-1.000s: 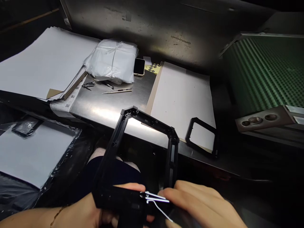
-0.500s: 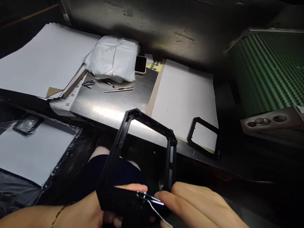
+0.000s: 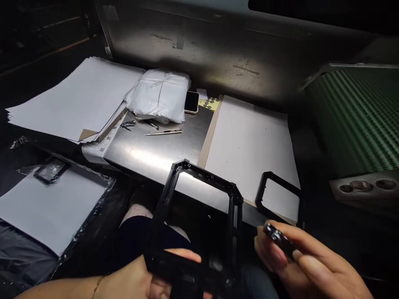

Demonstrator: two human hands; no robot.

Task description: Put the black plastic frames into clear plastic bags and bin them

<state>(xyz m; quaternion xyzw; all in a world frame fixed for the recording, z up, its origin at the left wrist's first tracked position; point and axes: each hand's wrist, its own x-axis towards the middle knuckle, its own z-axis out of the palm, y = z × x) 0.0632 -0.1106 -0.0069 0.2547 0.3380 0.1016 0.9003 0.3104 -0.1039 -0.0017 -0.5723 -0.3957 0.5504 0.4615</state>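
Metal table (image 3: pixel 140 151); left hand (image 3: pixel 134 274): chamfered frame (image 3: pixel 208 176); right hand (image 3: pixel 314 263): glossy tool (image 3: pixel 278 238).

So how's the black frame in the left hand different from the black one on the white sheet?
The held frame is up in the left hand; the resting frame lies partly on the white sheet. The held frame looks bigger here, the resting frame smaller, but real sizes can't be told. The held frame shows little holes; I can't make out any on the resting frame. Both are black, with slanted corners.
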